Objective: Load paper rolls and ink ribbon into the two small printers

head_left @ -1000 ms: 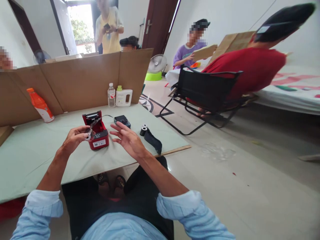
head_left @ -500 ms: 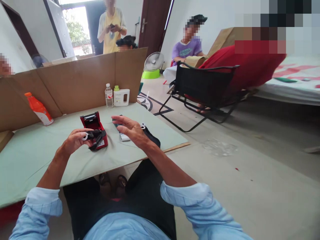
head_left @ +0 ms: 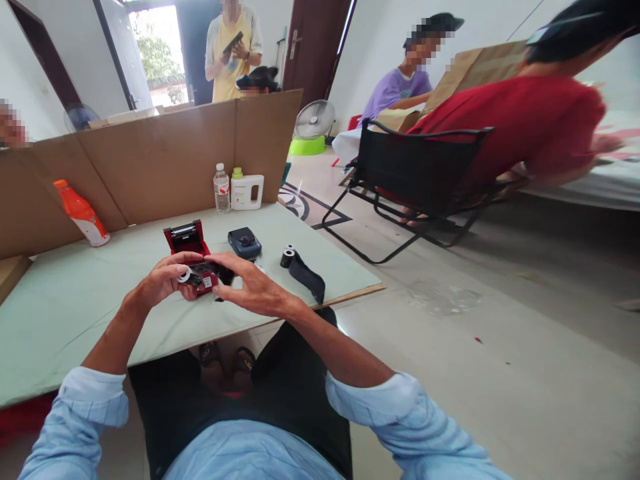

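My left hand (head_left: 163, 283) and my right hand (head_left: 253, 287) both pinch a small roll of black ribbon (head_left: 203, 272) with a white core, held between them just in front of a red label printer (head_left: 186, 239) whose lid stands open. A dark blue handheld device (head_left: 245, 242) lies on the pale green table (head_left: 75, 300) behind my right hand. A second black ribbon roll (head_left: 300, 268), partly unwound, lies to the right near the table's edge.
A cardboard screen (head_left: 165, 157) backs the table, with an orange bottle (head_left: 80, 212), a water bottle (head_left: 221, 189) and a white jug (head_left: 247, 191) before it. A black folding chair (head_left: 420, 180) with a person in red stands on the right. Other people are behind.
My right hand came back from over the table to join the left on the ribbon roll. The roll now sits between both hands in front of the printer.
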The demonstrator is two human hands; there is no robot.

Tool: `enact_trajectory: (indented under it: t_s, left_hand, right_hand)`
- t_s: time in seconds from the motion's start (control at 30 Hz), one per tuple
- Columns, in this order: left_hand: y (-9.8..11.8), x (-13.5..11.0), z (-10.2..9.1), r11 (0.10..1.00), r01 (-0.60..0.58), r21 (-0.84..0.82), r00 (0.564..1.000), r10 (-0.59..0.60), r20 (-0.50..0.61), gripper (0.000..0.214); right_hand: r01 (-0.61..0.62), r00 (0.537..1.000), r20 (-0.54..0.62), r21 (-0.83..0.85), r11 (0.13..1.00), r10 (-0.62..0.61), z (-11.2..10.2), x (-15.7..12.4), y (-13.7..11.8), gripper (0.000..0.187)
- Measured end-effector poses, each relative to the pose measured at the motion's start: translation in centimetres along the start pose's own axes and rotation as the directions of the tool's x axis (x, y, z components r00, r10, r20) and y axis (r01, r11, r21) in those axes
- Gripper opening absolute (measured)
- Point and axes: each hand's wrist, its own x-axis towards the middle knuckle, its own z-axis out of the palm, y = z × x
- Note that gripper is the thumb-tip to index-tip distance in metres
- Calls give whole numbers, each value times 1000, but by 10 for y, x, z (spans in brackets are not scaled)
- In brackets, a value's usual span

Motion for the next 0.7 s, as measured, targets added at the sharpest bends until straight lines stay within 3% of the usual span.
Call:
enact_trajectory:
  t_s: [0.13,0.23,0.37,0.5,0.6,0.7]
  left_hand:
    - [0,-1,1,1000,21,2,999,-21,30,58]
    - [-2,0,3,1000,28,-12,999,-27,45,58]
    - [-5,1,2,999,38,24,997,-40,63,69]
    - [-3,-1,4,999,-13,44,998,10,70,74]
    - [0,-5,13,999,-31,33,995,28,98,68]
    - [-3,-9,25,999,-31,19,987,28,159,69]
  right_hand:
    - [-191,980,105,223,956,171,-14,-2,7,47]
    - [-254,964,152,278,926,218,-20,-2,12,43]
    - [-232,968,147,233,944,202,-23,-2,8,41]
    - [-210,978,43,111,971,206,-17,-11,-5,59]
    - [-114,989,-94,28,993,116,-8,-21,-18,74]
    - [-31,995,-93,-15,999,30,-2,-29,-32,65]
